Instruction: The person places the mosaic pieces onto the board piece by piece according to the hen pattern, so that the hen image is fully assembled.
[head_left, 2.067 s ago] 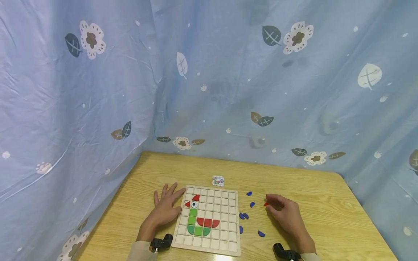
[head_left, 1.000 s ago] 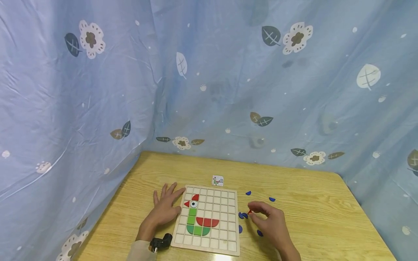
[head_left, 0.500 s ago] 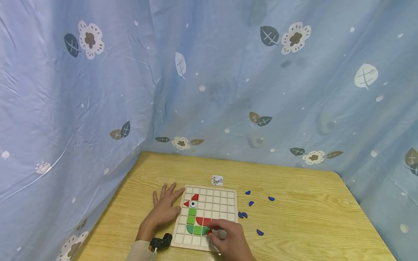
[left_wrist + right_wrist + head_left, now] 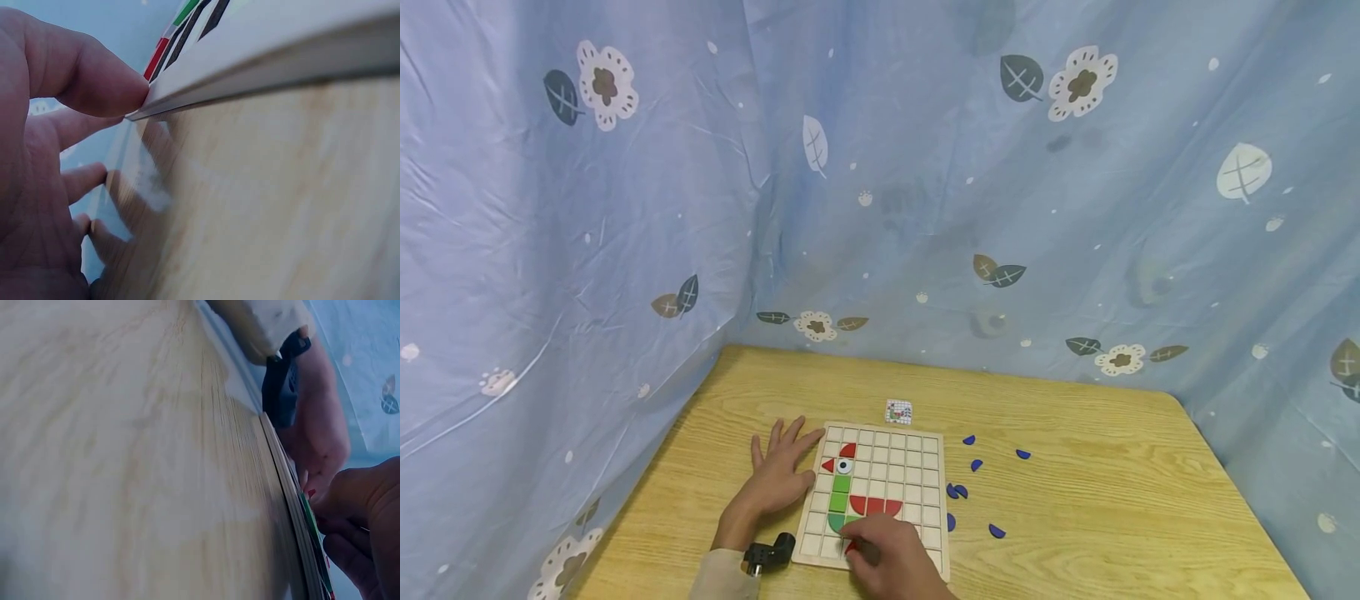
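In the head view, my right hand [image 4: 897, 552] pinches a small red piece [image 4: 850, 547] over the lower rows of a gridded wooden board [image 4: 928, 467]. It hides part of the green pieces [image 4: 839, 502] there. Spread fingers of my left hand [image 4: 775, 479] lie along the board's left edge; in the left wrist view its thumb [image 4: 103, 78] touches that edge. On the board are a red triangle [image 4: 828, 465], a red quarter-round [image 4: 847, 451], an eye piece [image 4: 844, 466] and a red row [image 4: 876, 506]. The right wrist view shows the red piece [image 4: 311, 494] near the fingertips.
Several blue half-round pieces [image 4: 997, 531] lie on the wooden table [image 4: 1097, 483] right of the board. A small picture card [image 4: 898, 412] sits behind it. Blue patterned cloth [image 4: 925, 167] hangs behind the table and along its sides.
My right hand has carried the red piece leftward, from the table on the right, past the blue pieces, to the board's lower rows. The left hand has stayed at the board's edge.
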Action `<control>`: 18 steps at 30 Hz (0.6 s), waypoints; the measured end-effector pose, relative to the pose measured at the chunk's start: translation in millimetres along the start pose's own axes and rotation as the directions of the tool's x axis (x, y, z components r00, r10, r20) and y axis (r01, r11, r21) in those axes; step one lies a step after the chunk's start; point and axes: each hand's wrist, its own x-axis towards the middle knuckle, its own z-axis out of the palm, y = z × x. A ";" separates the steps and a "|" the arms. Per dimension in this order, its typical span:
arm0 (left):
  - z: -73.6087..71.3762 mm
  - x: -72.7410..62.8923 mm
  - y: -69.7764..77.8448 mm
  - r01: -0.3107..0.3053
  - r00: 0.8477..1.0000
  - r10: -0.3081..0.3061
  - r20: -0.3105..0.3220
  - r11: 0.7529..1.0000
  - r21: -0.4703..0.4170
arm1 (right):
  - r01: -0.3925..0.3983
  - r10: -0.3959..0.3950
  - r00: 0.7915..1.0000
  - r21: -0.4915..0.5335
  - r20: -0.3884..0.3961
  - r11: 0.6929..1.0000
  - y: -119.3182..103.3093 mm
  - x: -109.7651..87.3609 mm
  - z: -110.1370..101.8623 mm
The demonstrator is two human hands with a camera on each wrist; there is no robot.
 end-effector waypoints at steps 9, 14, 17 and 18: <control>1.5 -0.1 0.7 -0.006 1.000 0.006 -0.018 1.000 -0.001 | 0.041 -0.041 0.999 -0.081 0.006 0.996 -4.4 0.0 0.6; -0.3 0.0 0.8 0.006 1.000 -0.006 0.000 1.000 -0.005 | 0.023 -0.022 0.999 -0.040 0.031 0.999 -3.7 -0.4 -1.3; -1.1 -0.6 1.2 0.012 1.000 -0.012 0.008 1.000 0.001 | 0.045 -0.043 0.998 -0.051 0.047 0.998 -3.3 1.2 0.0; -1.0 -0.9 1.3 0.012 1.000 -0.012 0.007 1.000 0.003 | 0.052 -0.049 0.998 -0.061 0.050 0.997 -3.0 1.8 0.8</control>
